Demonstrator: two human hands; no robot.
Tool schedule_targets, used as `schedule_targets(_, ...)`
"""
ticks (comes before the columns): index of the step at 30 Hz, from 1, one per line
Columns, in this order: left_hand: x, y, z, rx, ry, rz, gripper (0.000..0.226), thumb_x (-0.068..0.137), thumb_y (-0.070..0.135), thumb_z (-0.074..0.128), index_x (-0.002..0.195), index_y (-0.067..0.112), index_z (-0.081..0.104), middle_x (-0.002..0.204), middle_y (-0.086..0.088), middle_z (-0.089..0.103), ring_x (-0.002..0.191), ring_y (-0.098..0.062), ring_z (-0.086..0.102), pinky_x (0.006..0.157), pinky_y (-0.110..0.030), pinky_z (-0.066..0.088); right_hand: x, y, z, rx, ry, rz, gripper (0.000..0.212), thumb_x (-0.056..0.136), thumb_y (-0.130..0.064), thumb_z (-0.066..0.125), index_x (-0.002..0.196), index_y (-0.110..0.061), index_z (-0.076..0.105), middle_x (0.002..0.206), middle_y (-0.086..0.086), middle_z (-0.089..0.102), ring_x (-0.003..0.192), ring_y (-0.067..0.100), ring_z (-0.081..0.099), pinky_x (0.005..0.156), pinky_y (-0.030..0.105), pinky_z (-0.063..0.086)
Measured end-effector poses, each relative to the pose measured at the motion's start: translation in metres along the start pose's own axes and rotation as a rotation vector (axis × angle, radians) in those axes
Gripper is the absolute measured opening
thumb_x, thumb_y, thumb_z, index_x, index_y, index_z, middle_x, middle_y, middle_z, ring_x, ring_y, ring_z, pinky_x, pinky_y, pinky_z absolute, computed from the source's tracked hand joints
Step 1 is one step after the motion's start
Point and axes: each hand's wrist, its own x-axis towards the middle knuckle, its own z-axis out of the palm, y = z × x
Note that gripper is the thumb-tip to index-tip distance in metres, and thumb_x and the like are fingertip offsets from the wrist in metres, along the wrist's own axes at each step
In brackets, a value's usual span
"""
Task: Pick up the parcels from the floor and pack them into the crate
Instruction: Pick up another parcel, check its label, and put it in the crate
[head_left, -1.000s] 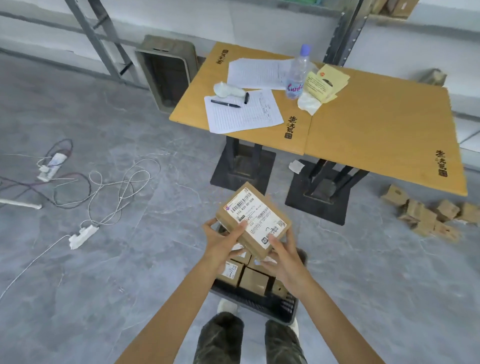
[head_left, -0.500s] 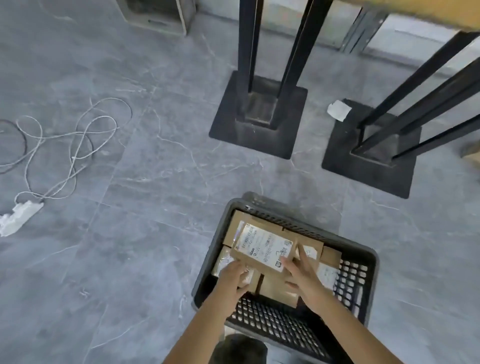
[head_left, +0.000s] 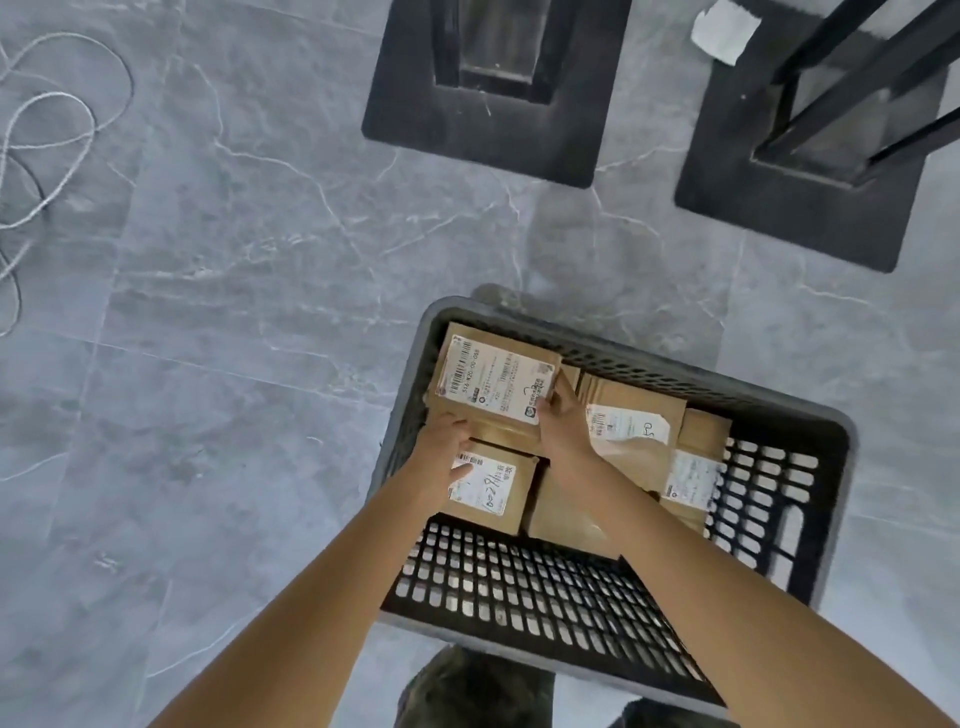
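A black perforated plastic crate (head_left: 810, 415) stands on the grey floor right in front of me. A brown cardboard parcel (head_left: 493, 382) with a white barcode label sits in the crate's far left corner. My left hand (head_left: 441, 441) grips its near left edge and my right hand (head_left: 561, 423) grips its near right corner. Several other labelled brown parcels (head_left: 631, 423) lie packed along the crate's far side, and one labelled parcel (head_left: 491, 488) lies just under my left hand. The crate's near half shows bare grid bottom.
Two black square table bases (head_left: 483, 130) with upright legs stand on the floor beyond the crate. A crumpled white paper (head_left: 722, 31) lies on the right base. White cables (head_left: 41, 130) loop across the floor at far left. My knees show below the crate.
I have bent down from standing height. The parcel, held above the crate a second ago, has gone down into the crate's far left corner, with both hands still on it.
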Motion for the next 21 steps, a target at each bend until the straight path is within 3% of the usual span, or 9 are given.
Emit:
schedule_targets(3,-0.004,0.006,-0.008,0.098,0.061,-0.07,0.033,0.094,0.011,0.053,0.127,0.009,0.053,0.123,-0.004,0.056,0.118,-0.019,0.051,0.085,-0.031,0.046,-0.004,-0.013,-0.007,-0.128,-0.098,-0.028,0.054,0.102,-0.015,0.038,0.151,-0.029,0.02,0.147,0.002,0.043,0.128,0.026,0.048,0.106,0.035,0.039)
schedule_targets(5,-0.011,0.013,-0.012,0.18,0.09,-0.083,0.025,0.092,0.014,0.056,0.116,0.01,0.056,0.111,-0.003,0.058,0.108,-0.018,0.052,0.087,-0.033,0.048,-0.008,-0.024,-0.012,-0.246,-0.125,-0.04,0.054,0.103,-0.02,0.035,0.152,-0.03,0.014,0.15,0.005,0.038,0.132,0.028,0.044,0.105,0.033,0.037)
schedule_targets(7,-0.026,0.022,-0.014,0.351,0.134,-0.023,0.018,0.094,0.017,0.049,0.108,0.009,0.058,0.099,-0.003,0.06,0.098,-0.02,0.057,0.088,-0.034,0.05,-0.022,-0.038,-0.02,-0.388,-0.074,-0.117,0.051,0.102,-0.024,0.035,0.15,-0.029,0.02,0.15,0.009,0.034,0.134,0.032,0.04,0.107,0.041,0.039)
schedule_targets(9,-0.051,0.032,-0.011,0.582,0.202,0.089,0.026,0.097,0.016,0.039,0.107,0.008,0.061,0.087,-0.002,0.061,0.073,-0.013,0.057,0.068,-0.023,0.049,-0.05,-0.053,-0.035,-0.526,0.015,-0.27,0.043,0.101,-0.02,0.037,0.144,-0.02,0.033,0.142,0.013,0.04,0.129,0.032,0.041,0.099,0.045,0.045)
schedule_targets(11,-0.089,0.042,-0.004,0.727,0.206,0.171,0.031,0.096,0.013,0.035,0.111,0.012,0.062,0.087,0.002,0.062,0.06,-0.008,0.049,0.055,-0.018,0.04,-0.088,-0.075,-0.052,-0.564,0.039,-0.397,0.035,0.1,-0.015,0.038,0.134,-0.015,0.044,0.13,0.011,0.05,0.12,0.027,0.047,0.09,0.037,0.048)
schedule_targets(14,-0.16,0.072,0.02,0.758,0.06,0.4,0.03,0.094,0.01,0.041,0.111,0.018,0.064,0.119,-0.002,0.063,0.085,-0.014,0.062,0.062,-0.019,0.045,-0.153,-0.122,-0.088,-0.457,0.044,-0.511,0.033,0.099,-0.013,0.04,0.13,-0.013,0.054,0.127,0.006,0.057,0.119,0.019,0.051,0.096,0.026,0.044)
schedule_targets(17,-0.244,0.125,0.048,0.701,0.062,0.716,0.028,0.095,0.005,0.043,0.106,0.018,0.066,0.106,0.003,0.065,0.09,-0.01,0.062,0.075,-0.02,0.048,-0.211,-0.182,-0.133,-0.384,0.124,-0.651,0.031,0.1,-0.012,0.041,0.125,-0.013,0.058,0.123,0.003,0.062,0.116,0.012,0.053,0.095,0.013,0.04)
schedule_targets(19,-0.299,0.165,0.066,0.712,0.075,0.919,0.027,0.095,0.007,0.043,0.107,0.02,0.065,0.106,0.005,0.066,0.098,-0.012,0.062,0.087,-0.028,0.05,-0.246,-0.226,-0.164,-0.359,0.181,-0.719,0.029,0.1,-0.014,0.041,0.123,-0.013,0.059,0.121,0.002,0.062,0.115,0.013,0.052,0.091,0.006,0.036)
schedule_targets(21,-0.363,0.203,0.084,0.717,0.095,1.091,0.026,0.096,0.01,0.042,0.109,0.018,0.063,0.106,0.005,0.066,0.1,-0.012,0.06,0.089,-0.032,0.049,-0.284,-0.273,-0.199,-0.33,0.258,-0.772,0.028,0.1,-0.014,0.041,0.119,-0.013,0.062,0.119,0.002,0.064,0.114,0.017,0.053,0.095,0.017,0.039)
